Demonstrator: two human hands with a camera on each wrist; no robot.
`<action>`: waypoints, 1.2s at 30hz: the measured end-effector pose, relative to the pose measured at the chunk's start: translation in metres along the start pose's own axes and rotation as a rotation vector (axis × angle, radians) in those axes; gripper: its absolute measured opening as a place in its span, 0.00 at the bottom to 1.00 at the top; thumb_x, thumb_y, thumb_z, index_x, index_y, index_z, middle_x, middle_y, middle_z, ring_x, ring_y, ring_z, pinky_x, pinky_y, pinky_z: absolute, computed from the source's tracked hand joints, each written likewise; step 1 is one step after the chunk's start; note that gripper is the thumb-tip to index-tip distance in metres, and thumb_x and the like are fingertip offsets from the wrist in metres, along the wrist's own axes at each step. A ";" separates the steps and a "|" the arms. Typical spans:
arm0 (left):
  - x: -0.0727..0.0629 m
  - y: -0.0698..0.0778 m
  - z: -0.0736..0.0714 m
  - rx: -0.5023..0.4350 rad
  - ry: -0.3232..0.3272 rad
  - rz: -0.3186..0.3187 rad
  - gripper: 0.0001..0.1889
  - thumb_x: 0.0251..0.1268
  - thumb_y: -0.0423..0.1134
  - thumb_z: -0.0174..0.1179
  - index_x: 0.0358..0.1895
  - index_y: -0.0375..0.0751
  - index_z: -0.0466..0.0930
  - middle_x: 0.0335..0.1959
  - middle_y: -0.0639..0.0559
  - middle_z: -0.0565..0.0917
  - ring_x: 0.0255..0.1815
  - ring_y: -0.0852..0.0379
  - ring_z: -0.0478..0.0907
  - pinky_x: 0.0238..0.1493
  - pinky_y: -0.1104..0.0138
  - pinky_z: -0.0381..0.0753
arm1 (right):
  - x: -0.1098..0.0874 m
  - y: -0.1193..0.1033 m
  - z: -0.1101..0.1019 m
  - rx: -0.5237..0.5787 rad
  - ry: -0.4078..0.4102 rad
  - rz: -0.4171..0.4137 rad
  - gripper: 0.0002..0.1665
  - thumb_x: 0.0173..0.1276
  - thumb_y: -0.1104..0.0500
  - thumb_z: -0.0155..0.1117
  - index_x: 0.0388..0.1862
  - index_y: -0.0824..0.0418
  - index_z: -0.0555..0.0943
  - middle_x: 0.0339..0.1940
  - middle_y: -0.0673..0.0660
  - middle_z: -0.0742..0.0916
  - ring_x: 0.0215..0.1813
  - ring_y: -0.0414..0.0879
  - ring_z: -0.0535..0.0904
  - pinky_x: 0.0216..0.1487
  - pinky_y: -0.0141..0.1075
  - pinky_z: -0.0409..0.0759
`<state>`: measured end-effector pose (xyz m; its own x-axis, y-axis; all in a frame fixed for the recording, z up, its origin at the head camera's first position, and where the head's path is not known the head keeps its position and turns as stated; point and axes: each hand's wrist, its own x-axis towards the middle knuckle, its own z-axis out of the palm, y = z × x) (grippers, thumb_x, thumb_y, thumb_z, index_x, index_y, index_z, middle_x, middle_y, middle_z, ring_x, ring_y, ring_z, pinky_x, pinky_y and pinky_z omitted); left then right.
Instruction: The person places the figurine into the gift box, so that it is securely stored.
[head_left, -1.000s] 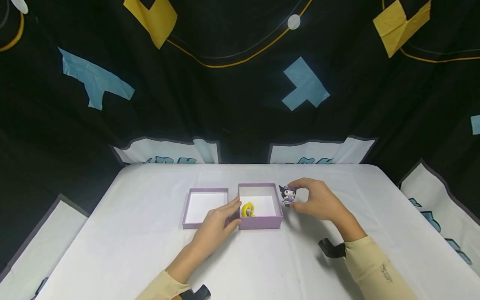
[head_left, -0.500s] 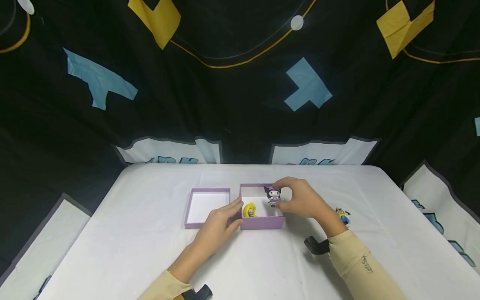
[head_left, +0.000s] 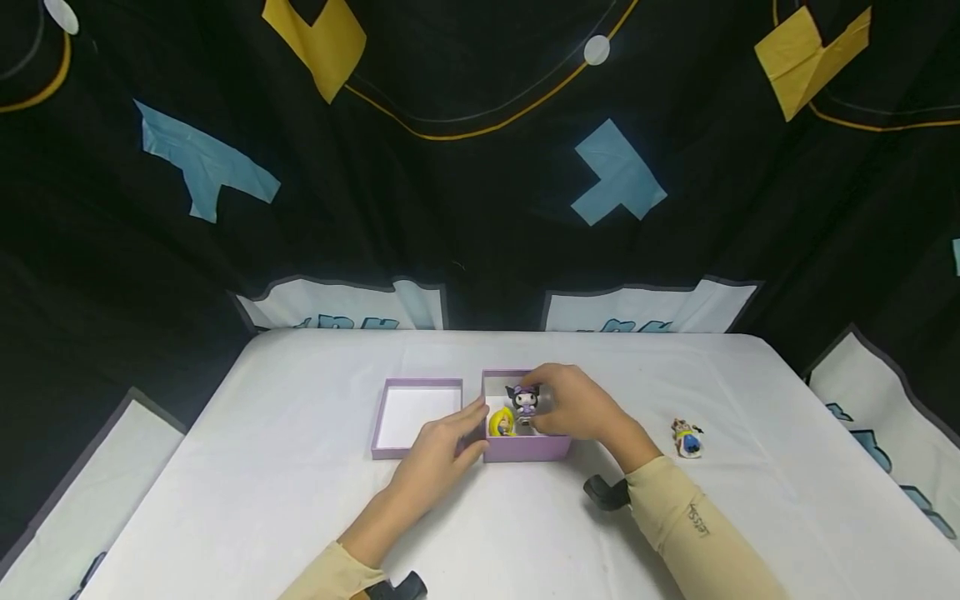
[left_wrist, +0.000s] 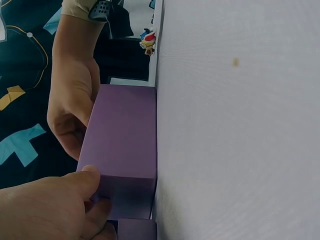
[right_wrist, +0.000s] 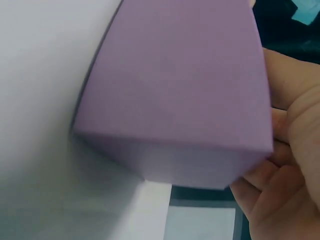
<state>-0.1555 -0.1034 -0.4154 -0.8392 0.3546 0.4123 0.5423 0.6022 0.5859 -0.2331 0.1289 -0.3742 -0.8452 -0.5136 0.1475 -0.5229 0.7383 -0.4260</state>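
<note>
In the head view an open purple box (head_left: 527,450) with a white inside stands mid-table. My right hand (head_left: 577,404) reaches in over its right side and pinches a small figurine (head_left: 524,400) with a black eared hood and white face. Beside that figurine, in the box's left part, sits a yellow-haired figurine (head_left: 501,422). My left hand (head_left: 431,454) rests against the box's left side, its thumb at the front left corner. In the right wrist view the box wall (right_wrist: 170,75) hides the pinched figurine and the fingertips.
The matching lid (head_left: 416,412) lies inside up, left of the box and partly behind the left hand. Another small figurine (head_left: 687,439) in blue, yellow and white lies on the white tablecloth to the right. A dark curtain (head_left: 487,225) hangs behind the table.
My right hand has carried the black-hooded figurine leftward from beside the box to inside it, next to the yellow-haired one. The figurine at right has come into sight. The left hand stays put.
</note>
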 end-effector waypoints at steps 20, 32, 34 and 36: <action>0.000 0.001 0.000 0.022 -0.010 -0.005 0.27 0.64 0.37 0.65 0.65 0.34 0.73 0.68 0.44 0.70 0.67 0.47 0.69 0.67 0.58 0.69 | 0.015 -0.024 0.013 -0.191 -0.119 0.082 0.28 0.50 0.59 0.80 0.52 0.58 0.84 0.48 0.52 0.87 0.49 0.47 0.82 0.57 0.44 0.80; 0.000 0.000 0.001 0.030 -0.004 -0.002 0.27 0.63 0.37 0.66 0.65 0.34 0.73 0.68 0.44 0.70 0.66 0.46 0.70 0.67 0.58 0.68 | 0.016 -0.026 0.013 -0.205 -0.106 0.060 0.28 0.49 0.60 0.81 0.52 0.57 0.85 0.52 0.53 0.86 0.53 0.48 0.82 0.59 0.44 0.79; 0.000 0.001 0.001 0.032 -0.006 -0.003 0.27 0.64 0.37 0.66 0.65 0.34 0.73 0.68 0.44 0.70 0.67 0.47 0.70 0.67 0.58 0.68 | 0.015 -0.028 0.012 -0.243 -0.105 0.051 0.28 0.49 0.59 0.82 0.52 0.57 0.85 0.52 0.53 0.86 0.53 0.48 0.82 0.59 0.44 0.79; -0.001 0.001 0.001 0.033 -0.009 -0.003 0.27 0.64 0.37 0.65 0.65 0.34 0.73 0.68 0.44 0.70 0.67 0.47 0.69 0.67 0.59 0.68 | 0.014 -0.028 0.012 -0.263 -0.109 0.056 0.28 0.50 0.58 0.81 0.52 0.56 0.85 0.52 0.52 0.86 0.52 0.48 0.82 0.58 0.44 0.80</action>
<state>-0.1543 -0.1021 -0.4159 -0.8413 0.3589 0.4044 0.5382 0.6264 0.5638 -0.2290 0.0953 -0.3706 -0.8641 -0.5026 0.0273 -0.4986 0.8473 -0.1829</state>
